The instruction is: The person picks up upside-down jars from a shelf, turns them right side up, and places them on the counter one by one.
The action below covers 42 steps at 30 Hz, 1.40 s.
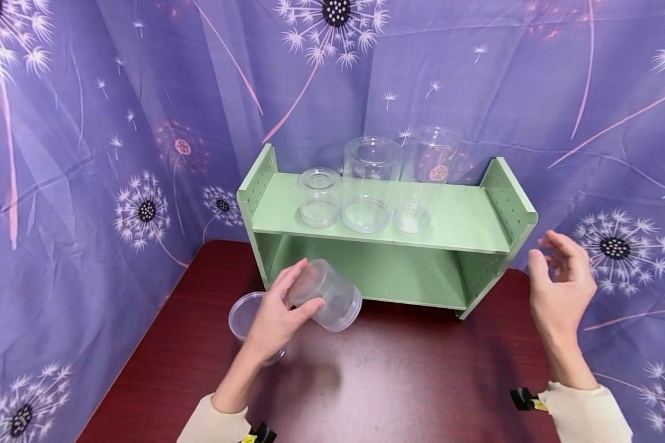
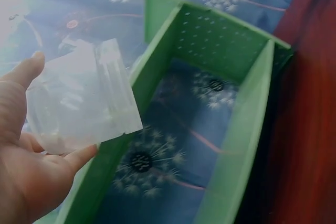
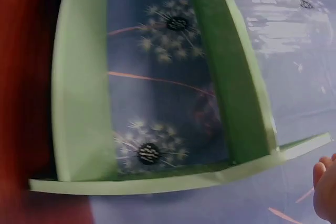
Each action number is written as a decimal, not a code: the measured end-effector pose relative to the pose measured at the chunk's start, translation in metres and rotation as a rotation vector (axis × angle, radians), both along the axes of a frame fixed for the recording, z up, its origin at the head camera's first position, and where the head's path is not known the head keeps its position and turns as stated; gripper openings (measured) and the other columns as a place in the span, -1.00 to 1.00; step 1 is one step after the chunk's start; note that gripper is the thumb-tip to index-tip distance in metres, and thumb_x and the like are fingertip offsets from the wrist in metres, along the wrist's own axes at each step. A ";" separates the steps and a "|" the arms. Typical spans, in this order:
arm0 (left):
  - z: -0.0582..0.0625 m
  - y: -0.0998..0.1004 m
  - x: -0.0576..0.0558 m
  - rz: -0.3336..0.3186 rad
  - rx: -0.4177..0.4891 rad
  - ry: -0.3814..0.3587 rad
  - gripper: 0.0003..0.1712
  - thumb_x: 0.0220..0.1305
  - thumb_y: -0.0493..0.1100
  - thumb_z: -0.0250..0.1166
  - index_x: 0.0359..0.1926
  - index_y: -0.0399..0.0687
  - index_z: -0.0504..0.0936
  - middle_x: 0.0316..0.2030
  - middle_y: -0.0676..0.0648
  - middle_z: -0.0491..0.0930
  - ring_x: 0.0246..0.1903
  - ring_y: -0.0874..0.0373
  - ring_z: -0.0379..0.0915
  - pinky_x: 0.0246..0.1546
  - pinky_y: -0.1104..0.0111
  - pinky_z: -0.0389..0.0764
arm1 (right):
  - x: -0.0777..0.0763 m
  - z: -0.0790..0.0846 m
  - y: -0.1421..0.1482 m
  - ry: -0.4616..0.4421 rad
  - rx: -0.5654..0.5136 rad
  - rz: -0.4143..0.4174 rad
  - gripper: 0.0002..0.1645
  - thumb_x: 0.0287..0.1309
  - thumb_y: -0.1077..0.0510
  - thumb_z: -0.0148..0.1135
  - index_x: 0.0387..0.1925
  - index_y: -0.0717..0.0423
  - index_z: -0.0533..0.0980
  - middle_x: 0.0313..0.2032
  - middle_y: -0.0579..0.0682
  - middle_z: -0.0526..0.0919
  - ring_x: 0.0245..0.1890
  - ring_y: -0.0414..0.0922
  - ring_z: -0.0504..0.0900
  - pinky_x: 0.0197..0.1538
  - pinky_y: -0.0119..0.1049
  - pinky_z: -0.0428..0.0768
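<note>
My left hand grips a clear plastic jar, thumb on the near side and fingers on the far side. The jar is tilted, in front of the lower level of a green two-tier shelf. My right hand hovers off the shelf's right end, fingers loosely curled and holding nothing; only a part of this hand shows in the right wrist view. Another clear container stands on the table, partly hidden behind my left hand and forearm.
On the upper shelf stand a short clear jar, a taller wide one and a tall narrow one, side by side. The dark red table extends in front of the shelf. A purple dandelion-print cloth hangs behind and along both sides.
</note>
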<state>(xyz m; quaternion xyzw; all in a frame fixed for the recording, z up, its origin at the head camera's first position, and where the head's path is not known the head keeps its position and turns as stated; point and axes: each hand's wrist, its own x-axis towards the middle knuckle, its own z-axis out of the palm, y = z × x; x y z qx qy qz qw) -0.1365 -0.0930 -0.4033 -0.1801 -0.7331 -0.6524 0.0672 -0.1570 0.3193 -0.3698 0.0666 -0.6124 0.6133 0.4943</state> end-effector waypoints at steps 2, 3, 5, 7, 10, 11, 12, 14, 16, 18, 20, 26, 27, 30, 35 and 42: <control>-0.007 0.005 0.003 -0.013 0.027 -0.010 -0.08 0.21 -0.35 0.49 0.53 -0.32 0.26 0.45 -0.24 0.29 0.45 -0.06 0.21 0.32 0.54 0.34 | 0.003 -0.015 0.000 0.009 -0.001 0.065 -0.58 0.14 0.57 0.16 0.07 0.58 0.56 -0.07 0.15 0.66 -0.09 -0.10 0.64 -0.02 -0.44 0.54; -0.010 0.007 0.004 -0.015 0.035 -0.014 -0.08 0.21 -0.35 0.49 0.53 -0.32 0.26 0.45 -0.24 0.29 0.46 -0.06 0.19 0.32 0.53 0.33 | 0.005 -0.023 -0.001 0.016 0.002 0.109 -0.57 0.14 0.59 0.15 0.08 0.60 0.54 -0.07 0.16 0.67 -0.09 -0.10 0.65 -0.02 -0.44 0.56; -0.017 0.012 0.006 -0.019 0.047 -0.019 -0.08 0.21 -0.35 0.48 0.53 -0.32 0.26 0.45 -0.25 0.30 0.47 -0.06 0.17 0.33 0.52 0.33 | 0.009 -0.039 -0.004 0.016 0.019 0.191 -0.54 0.13 0.63 0.14 0.12 0.65 0.49 -0.05 0.19 0.68 -0.11 -0.10 0.65 -0.02 -0.45 0.59; -0.023 0.017 0.008 -0.024 0.062 -0.028 -0.08 0.21 -0.34 0.48 0.53 -0.32 0.25 0.45 -0.25 0.30 0.47 -0.06 0.17 0.34 0.50 0.34 | 0.014 -0.053 -0.009 -0.001 0.044 0.260 -0.50 0.12 0.66 0.13 0.15 0.67 0.45 -0.02 0.21 0.68 -0.12 -0.12 0.65 -0.03 -0.46 0.61; -0.033 0.025 0.010 -0.022 0.086 -0.035 -0.10 0.23 -0.33 0.46 0.53 -0.33 0.26 0.44 -0.28 0.31 0.47 -0.10 0.17 0.37 0.44 0.33 | 0.022 -0.071 -0.021 -0.019 0.081 0.364 -0.45 0.11 0.71 0.10 0.20 0.68 0.40 0.04 0.24 0.65 -0.06 -0.09 0.64 0.00 -0.44 0.60; -0.037 0.028 0.011 -0.021 0.096 -0.042 -0.11 0.25 -0.32 0.45 0.52 -0.34 0.26 0.44 -0.29 0.31 0.47 -0.12 0.18 0.38 0.41 0.33 | 0.025 -0.076 -0.025 -0.023 0.096 0.393 -0.43 0.10 0.72 0.09 0.21 0.69 0.38 0.07 0.25 0.65 -0.03 -0.08 0.64 0.01 -0.43 0.60; -0.041 0.031 0.012 -0.020 0.106 -0.052 -0.12 0.26 -0.31 0.44 0.52 -0.33 0.26 0.43 -0.29 0.32 0.47 -0.13 0.18 0.38 0.39 0.33 | 0.027 -0.080 -0.029 -0.023 0.112 0.421 -0.41 0.09 0.74 0.07 0.22 0.69 0.36 0.08 0.26 0.64 0.00 -0.07 0.64 0.02 -0.42 0.59; -0.048 0.037 0.013 -0.015 0.125 -0.072 -0.15 0.28 -0.30 0.43 0.52 -0.33 0.27 0.42 -0.29 0.34 0.46 -0.13 0.19 0.39 0.37 0.31 | 0.032 -0.087 -0.038 -0.031 0.145 0.463 -0.38 0.07 0.76 0.06 0.23 0.70 0.34 0.11 0.27 0.62 0.05 -0.05 0.63 0.04 -0.40 0.59; -0.055 0.042 0.015 -0.017 0.151 -0.094 -0.17 0.29 -0.31 0.41 0.51 -0.33 0.29 0.42 -0.29 0.34 0.46 -0.13 0.20 0.39 0.37 0.31 | 0.037 -0.093 -0.046 -0.047 0.174 0.493 -0.36 0.06 0.76 0.05 0.24 0.70 0.32 0.13 0.27 0.61 0.08 -0.05 0.62 0.05 -0.40 0.59; -0.060 0.047 0.017 -0.020 0.174 -0.105 -0.19 0.30 -0.32 0.40 0.51 -0.34 0.30 0.42 -0.28 0.35 0.46 -0.13 0.20 0.38 0.40 0.31 | 0.041 -0.099 -0.053 -0.059 0.197 0.514 -0.35 0.05 0.76 0.06 0.25 0.70 0.31 0.15 0.26 0.61 0.10 -0.04 0.61 0.08 -0.38 0.59; -0.065 0.051 0.018 -0.025 0.204 -0.115 -0.20 0.30 -0.34 0.38 0.50 -0.35 0.30 0.43 -0.29 0.33 0.46 -0.12 0.19 0.38 0.44 0.30 | 0.045 -0.104 -0.060 -0.071 0.217 0.527 -0.33 0.04 0.76 0.07 0.26 0.69 0.31 0.16 0.26 0.60 0.11 -0.03 0.59 0.10 -0.36 0.58; -0.077 0.061 0.020 -0.039 0.291 -0.154 -0.21 0.31 -0.33 0.36 0.50 -0.38 0.27 0.44 -0.32 0.30 0.38 -0.12 0.29 0.30 0.45 0.41 | 0.055 -0.120 -0.080 -0.131 0.315 0.515 -0.27 0.02 0.71 0.14 0.31 0.61 0.33 0.18 0.32 0.57 0.15 0.00 0.57 0.14 -0.33 0.56; -0.079 0.062 0.020 -0.041 0.307 -0.163 -0.20 0.31 -0.33 0.35 0.50 -0.39 0.26 0.43 -0.33 0.31 0.35 -0.12 0.33 0.28 0.43 0.45 | 0.056 -0.122 -0.083 -0.154 0.334 0.510 -0.25 0.02 0.69 0.16 0.33 0.56 0.34 0.19 0.29 0.58 0.16 -0.01 0.57 0.14 -0.33 0.56; -0.084 0.066 0.021 -0.058 0.355 -0.185 -0.19 0.31 -0.33 0.33 0.51 -0.43 0.23 0.42 -0.39 0.31 0.31 -0.15 0.37 0.27 0.40 0.47 | 0.061 -0.130 -0.093 -0.213 0.370 0.519 -0.20 0.04 0.65 0.20 0.38 0.45 0.34 0.22 0.21 0.58 0.18 -0.04 0.56 0.15 -0.34 0.55; -0.090 0.073 0.024 -0.075 0.401 -0.211 -0.18 0.32 -0.33 0.31 0.51 -0.48 0.19 0.45 -0.44 0.25 0.38 -0.19 0.30 0.33 0.43 0.38 | 0.065 -0.141 -0.107 -0.266 0.348 0.617 -0.13 0.03 0.63 0.21 0.44 0.43 0.26 0.26 0.23 0.53 0.21 -0.10 0.53 0.19 -0.36 0.52; -0.098 0.082 0.028 -0.146 0.504 -0.251 -0.15 0.41 -0.32 0.24 0.53 -0.56 0.01 0.52 -0.47 0.07 0.40 0.02 0.32 0.40 0.42 0.29 | 0.071 -0.152 -0.121 -0.340 0.282 0.680 0.04 0.00 0.58 0.34 0.52 0.41 0.13 0.25 0.03 0.52 0.20 -0.21 0.50 0.24 -0.46 0.45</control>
